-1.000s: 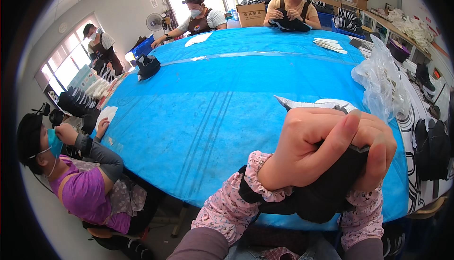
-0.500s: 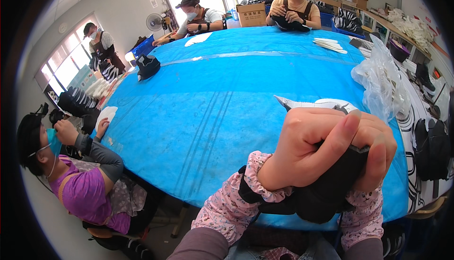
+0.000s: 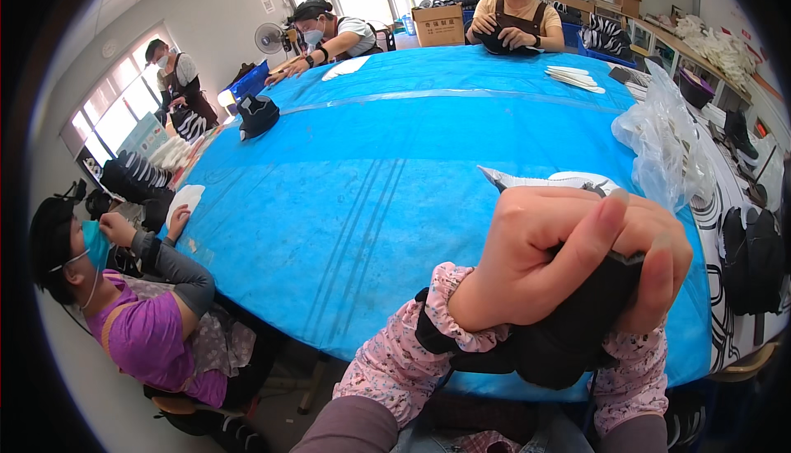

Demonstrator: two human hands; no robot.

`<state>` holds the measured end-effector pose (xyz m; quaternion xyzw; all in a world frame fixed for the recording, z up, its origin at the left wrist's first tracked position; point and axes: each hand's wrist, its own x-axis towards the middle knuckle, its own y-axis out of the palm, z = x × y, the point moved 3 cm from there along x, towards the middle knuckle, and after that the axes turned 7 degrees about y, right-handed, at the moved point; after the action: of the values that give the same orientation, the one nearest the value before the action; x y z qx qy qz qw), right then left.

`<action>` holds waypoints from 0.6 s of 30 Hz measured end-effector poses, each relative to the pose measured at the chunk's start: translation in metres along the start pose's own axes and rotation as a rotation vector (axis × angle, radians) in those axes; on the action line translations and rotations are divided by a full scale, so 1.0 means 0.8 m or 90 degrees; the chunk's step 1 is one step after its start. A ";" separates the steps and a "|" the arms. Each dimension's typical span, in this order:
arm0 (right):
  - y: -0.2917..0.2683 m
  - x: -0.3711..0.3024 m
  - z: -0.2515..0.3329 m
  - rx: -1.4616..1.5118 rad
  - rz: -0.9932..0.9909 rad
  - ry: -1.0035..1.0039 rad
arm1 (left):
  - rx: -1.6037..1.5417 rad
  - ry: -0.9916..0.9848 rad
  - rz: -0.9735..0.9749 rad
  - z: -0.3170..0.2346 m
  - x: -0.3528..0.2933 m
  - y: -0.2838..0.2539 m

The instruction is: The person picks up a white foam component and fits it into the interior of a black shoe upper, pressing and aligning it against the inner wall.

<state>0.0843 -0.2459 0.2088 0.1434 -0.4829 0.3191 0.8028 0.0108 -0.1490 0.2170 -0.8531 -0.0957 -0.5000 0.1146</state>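
Note:
Close to me at the table's near right, a black shoe upper (image 3: pixel 560 342) is held up between my two hands. My left hand (image 3: pixel 531 255) is closed over its top with the thumb pressing in. Against it on the right, my right hand (image 3: pixel 659 259) curls its fingers round the other side of the upper. Much of the upper is hidden behind my fingers, and its sole side cannot be made out. Pale shoe-shaped pieces (image 3: pixel 585 179) lie on the table just beyond my knuckles. Floral pink sleeves cover both wrists.
A blue sheet (image 3: pixel 329 206) covers the table. One black shoe upper (image 3: pixel 259 117) stands at its far left; white insoles (image 3: pixel 574 79) lie far right. A clear plastic bag (image 3: pixel 663 140) sits at the right edge. Co-workers sit left (image 3: pixel 156 313) and across (image 3: pixel 515 16).
My hands and the shoe upper barely move. Across the table, one co-worker leans and reaches further left; another shifts the black shoe in their hands. The standing person lowers a hand.

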 end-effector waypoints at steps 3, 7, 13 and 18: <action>-0.001 -0.003 -0.003 0.007 -0.015 0.026 | 0.009 -0.005 -0.016 0.003 -0.003 0.001; -0.006 -0.006 -0.004 -0.032 -0.013 0.070 | -0.001 -0.040 -0.084 0.008 -0.004 0.000; -0.008 -0.007 -0.009 0.027 0.004 0.119 | 0.045 -0.092 -0.088 0.008 -0.008 -0.002; -0.010 -0.007 -0.010 0.010 -0.022 0.120 | 0.030 -0.064 -0.103 0.009 -0.009 0.002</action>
<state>0.0931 -0.2495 0.2006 0.1272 -0.3998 0.3208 0.8491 0.0138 -0.1487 0.2068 -0.8638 -0.1817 -0.4615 0.0889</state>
